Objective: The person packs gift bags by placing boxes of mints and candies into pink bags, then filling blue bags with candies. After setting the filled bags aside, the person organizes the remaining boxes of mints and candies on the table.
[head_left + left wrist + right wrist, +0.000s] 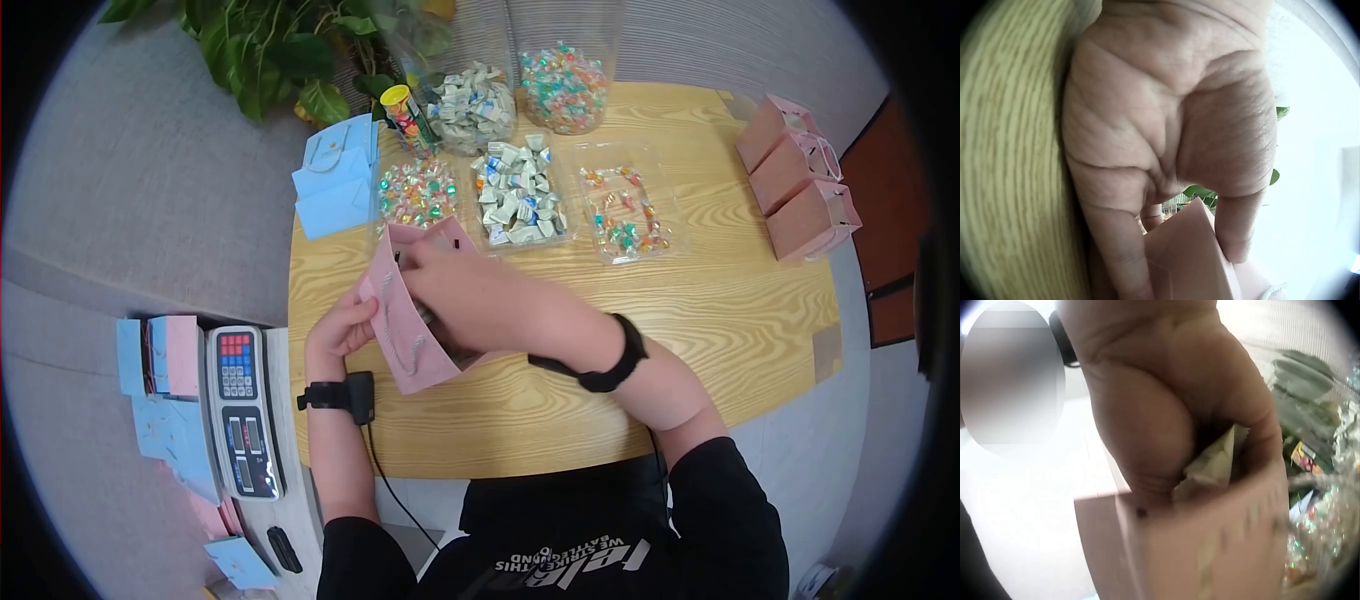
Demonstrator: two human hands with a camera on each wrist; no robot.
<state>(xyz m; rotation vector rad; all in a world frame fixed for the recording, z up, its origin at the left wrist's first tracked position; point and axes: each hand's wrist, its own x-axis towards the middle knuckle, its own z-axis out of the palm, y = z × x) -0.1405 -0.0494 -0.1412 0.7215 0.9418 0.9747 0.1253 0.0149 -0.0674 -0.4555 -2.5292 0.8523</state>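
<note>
A pink paper gift bag (405, 335) with a grey cord handle stands tilted over the near left part of the wooden table. My left hand (343, 322) pinches its side edge, the thumb on one face and the fingers round the other; the left wrist view shows the bag's corner (1200, 250) between them. My right hand (440, 285) reaches into the bag's mouth, its fingertips hidden inside. In the right wrist view a pale wrapped candy (1213, 459) sits in the curled right hand (1172, 400), just above the bag's rim.
Behind the bag stand trays of shiny candies (418, 190), pale wrapped candies (520, 195) and a sparser mix (625, 215). Farther back are two large clear jars (565, 90) and a yellow-lidded can (400, 100). Blue bags (335, 185) stand left, pink bags (800, 180) right, a scale (245, 410) lower left.
</note>
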